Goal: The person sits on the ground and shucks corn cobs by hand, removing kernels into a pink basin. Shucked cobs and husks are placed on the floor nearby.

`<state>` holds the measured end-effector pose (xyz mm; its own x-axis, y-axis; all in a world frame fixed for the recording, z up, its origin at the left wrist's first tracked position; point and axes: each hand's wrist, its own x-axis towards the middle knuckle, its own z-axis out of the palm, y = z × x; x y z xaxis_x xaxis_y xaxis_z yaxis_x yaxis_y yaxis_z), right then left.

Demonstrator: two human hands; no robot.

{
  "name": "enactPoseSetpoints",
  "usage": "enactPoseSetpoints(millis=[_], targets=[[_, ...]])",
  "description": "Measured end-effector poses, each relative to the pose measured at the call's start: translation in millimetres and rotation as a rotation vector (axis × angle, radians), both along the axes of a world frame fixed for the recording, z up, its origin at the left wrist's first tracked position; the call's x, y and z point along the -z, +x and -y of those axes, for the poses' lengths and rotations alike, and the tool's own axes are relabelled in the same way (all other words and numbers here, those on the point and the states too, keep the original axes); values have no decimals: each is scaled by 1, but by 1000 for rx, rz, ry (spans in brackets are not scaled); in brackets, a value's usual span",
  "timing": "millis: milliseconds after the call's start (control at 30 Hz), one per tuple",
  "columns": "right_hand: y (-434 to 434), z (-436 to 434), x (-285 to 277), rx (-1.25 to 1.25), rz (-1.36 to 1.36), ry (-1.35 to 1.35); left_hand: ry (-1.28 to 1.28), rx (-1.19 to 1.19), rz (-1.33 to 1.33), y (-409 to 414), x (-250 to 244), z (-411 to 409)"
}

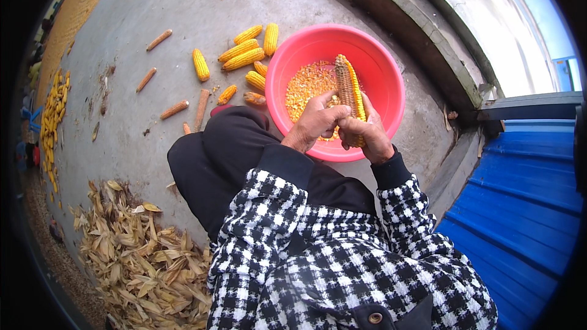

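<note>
A partly shelled corn cob (346, 81) tilts over a pink plastic basin (387, 62). Its left side is bare, while yellow kernels still line its right side. My right hand (370, 135) grips the lower end, thumb across the front. From the left, my left hand (316, 121) closes around the cob's lower part, its thumb close to the right one. Some fingers of both hands are hidden behind the cob and each other. Loose corn kernels (309, 85) cover part of the basin's bottom beneath the hands.
Unshelled corn ears (243, 59) lie left of the basin on the concrete floor (183, 4). Bare cobs (174, 109) are scattered farther left. Dry husks (137, 256) form a heap at lower left, with more corn ears (52, 119) beyond. Blue metal sheeting (513, 220) stands at right.
</note>
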<state>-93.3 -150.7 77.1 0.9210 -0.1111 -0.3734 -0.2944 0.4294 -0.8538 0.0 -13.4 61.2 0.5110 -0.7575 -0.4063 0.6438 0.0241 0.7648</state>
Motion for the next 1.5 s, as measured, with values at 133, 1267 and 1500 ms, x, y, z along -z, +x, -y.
enactPoseSetpoints(millis=[133,1267,1500], targets=[[6,-4,9,104,17,125,57,-111,95,-1,2,6],[40,-13,23,382,146,282,-53,-339,334,-21,28,23],[41,-2,32,411,114,492,14,-185,104,-15,12,9]])
